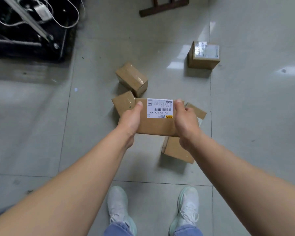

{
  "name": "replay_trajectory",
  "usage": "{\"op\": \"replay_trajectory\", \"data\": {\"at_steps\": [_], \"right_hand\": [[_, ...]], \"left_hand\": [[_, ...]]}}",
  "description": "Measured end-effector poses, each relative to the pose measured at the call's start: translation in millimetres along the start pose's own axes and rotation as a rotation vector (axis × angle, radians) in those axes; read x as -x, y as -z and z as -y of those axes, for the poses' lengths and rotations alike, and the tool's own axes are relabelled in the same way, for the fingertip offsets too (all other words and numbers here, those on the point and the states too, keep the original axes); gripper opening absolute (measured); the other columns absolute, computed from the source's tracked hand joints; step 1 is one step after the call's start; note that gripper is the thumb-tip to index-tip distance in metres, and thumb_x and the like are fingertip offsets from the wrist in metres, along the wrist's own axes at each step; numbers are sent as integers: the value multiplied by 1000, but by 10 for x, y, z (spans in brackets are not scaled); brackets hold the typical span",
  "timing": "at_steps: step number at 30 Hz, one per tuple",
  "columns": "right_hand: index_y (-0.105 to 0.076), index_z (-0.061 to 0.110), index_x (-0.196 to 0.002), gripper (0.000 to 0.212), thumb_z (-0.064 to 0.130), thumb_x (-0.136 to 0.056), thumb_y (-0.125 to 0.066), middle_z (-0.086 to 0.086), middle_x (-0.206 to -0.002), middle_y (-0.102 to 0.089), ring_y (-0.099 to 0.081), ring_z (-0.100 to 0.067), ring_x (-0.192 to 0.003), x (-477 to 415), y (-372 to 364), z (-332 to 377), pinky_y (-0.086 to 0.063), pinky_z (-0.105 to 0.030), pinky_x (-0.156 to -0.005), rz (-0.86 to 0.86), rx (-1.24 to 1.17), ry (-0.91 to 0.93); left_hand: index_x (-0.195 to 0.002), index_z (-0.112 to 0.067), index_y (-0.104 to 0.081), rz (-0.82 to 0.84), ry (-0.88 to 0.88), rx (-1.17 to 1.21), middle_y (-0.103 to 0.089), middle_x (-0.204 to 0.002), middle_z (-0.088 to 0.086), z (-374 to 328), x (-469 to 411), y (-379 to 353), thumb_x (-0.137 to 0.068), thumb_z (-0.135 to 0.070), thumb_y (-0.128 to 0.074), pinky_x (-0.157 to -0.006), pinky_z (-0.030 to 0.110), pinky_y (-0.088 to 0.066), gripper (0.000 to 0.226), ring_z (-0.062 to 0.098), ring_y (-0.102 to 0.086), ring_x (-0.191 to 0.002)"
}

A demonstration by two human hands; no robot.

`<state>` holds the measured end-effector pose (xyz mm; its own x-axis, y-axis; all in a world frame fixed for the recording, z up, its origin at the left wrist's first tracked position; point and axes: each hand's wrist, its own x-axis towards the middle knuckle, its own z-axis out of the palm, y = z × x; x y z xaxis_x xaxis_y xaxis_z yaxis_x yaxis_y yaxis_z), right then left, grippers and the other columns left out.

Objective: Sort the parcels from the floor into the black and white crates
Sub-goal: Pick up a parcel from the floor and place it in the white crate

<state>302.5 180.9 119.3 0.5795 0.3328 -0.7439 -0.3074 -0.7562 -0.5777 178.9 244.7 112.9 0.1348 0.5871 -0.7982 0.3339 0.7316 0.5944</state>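
Parcel with the shipping label [157, 126]: you have it lifted off the tiled floor [41, 125], held level between both hands. Your left hand [131, 120] clasps its left end and your right hand [186, 123] its right end. Both thumbs lie flat on the top face, and the fingers wrap underneath, mostly hidden.

Five more parcels are still on the floor around the grip:
- The tape-topped parcel [203, 55] sits well beyond your right hand, apart from the rest.
- A plain brown parcel [131, 79] lies just past the held one.
- Another parcel [175, 150] sits under your right wrist.
- One parcel [123, 103] is tucked behind your left thumb.
- A corner of a flat parcel [197, 110] pokes out past your right knuckles.

Neither crate is in view, so you cannot tell from here how many parcels are already sorted. The black gear with white cables [24, 31], far off beyond your left hand, does not read as a crate.

By my reckoning, this parcel is mid-carry with its drop still to come, and the sort has at least five pick-ups left.

The white label [160, 108] faces up between your thumbs, with its print upside down to you.
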Motion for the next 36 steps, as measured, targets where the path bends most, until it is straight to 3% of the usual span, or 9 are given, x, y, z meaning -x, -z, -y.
{"op": "replay_trajectory", "data": {"at_steps": [4,8,12,16,22,26,29,33,36], "right_hand": [[-44,19,-107,38,54,-91,-40,6,-91,-54,-52,-9,-82,817,354,866,-38,-27,-59,-30,-92,106],[-45,22,-106,37,56,-92,-39,7,-95,-56,-55,-9,-86,1764,662,1677,-39,-27,-60,-2,-129,216],[-46,23,-103,33,55,-93,-38,13,-90,-51,-50,-3,-81,2761,919,2376,-37,-25,-61,13,-145,339],[-47,26,-97,31,56,-92,-39,12,-92,-54,-53,-5,-85,3658,1055,2827,-41,-26,-67,48,-195,445],[-55,29,-92,37,60,-91,-35,6,-107,-58,-57,-8,-90,4590,1079,3123,-43,-26,-63,136,-216,544],[-58,23,-104,48,63,-86,-39,2,-103,-65,-63,-18,-93,4987,1049,3253,-53,-40,-83,245,-234,543],[-58,15,-111,61,66,-81,-41,-3,-104,-66,-64,-20,-85,5214,1006,3368,-53,-32,-62,346,-183,587],[-58,12,-112,62,66,-85,-41,-7,-103,-68,-67,-19,-80,5430,927,3421,-48,-24,-50,427,-115,651],[-62,15,-101,56,66,-84,-44,-9,-100,-69,-68,-23,-85,5521,855,3388,-55,-34,-68,505,-76,645]], "left_hand": [[-82,-16,-65,16,-83,100,-72,-79,-6,-789,904,168,-97,-40,-46,-80,29,-52,34,12,-66,-75],[-106,-14,-63,-2,-156,187,-69,-97,4,-1571,1890,462,-97,-44,-44,-75,30,-52,37,17,-65,-80],[-94,-15,-63,-39,-267,266,-70,-74,-4,-2267,2877,824,-97,-42,-45,-49,19,-51,33,7,-66,-55],[-88,-18,-65,-52,-337,297,-64,-73,-7,-2759,3769,1191,-95,-50,-45,-73,31,-48,38,12,-58,-70],[-81,-23,-71,-99,-419,332,-70,-69,-7,-2994,4687,1685,-88,-64,-44,-70,34,-51,50,17,-62,-79],[-91,-21,-67,-197,-438,443,-73,-85,-1,-2992,5112,1912,-87,-61,-50,-56,28,-53,43,17,-67,-78],[-98,-24,-64,-278,-475,519,-71,-99,1,-2947,5317,2048,-88,-59,-50,-71,34,-52,38,19,-64,-90],[-89,-25,-64,-428,-521,633,-71,-85,-3,-2871,5551,2184,-90,-58,-48,-55,26,-50,37,16,-66,-79],[-93,-23,-65,-505,-522,677,-71,-83,-2,-2788,5699,2256,-89,-60,-46,-52,23,-47,42,15,-65,-76]]}}
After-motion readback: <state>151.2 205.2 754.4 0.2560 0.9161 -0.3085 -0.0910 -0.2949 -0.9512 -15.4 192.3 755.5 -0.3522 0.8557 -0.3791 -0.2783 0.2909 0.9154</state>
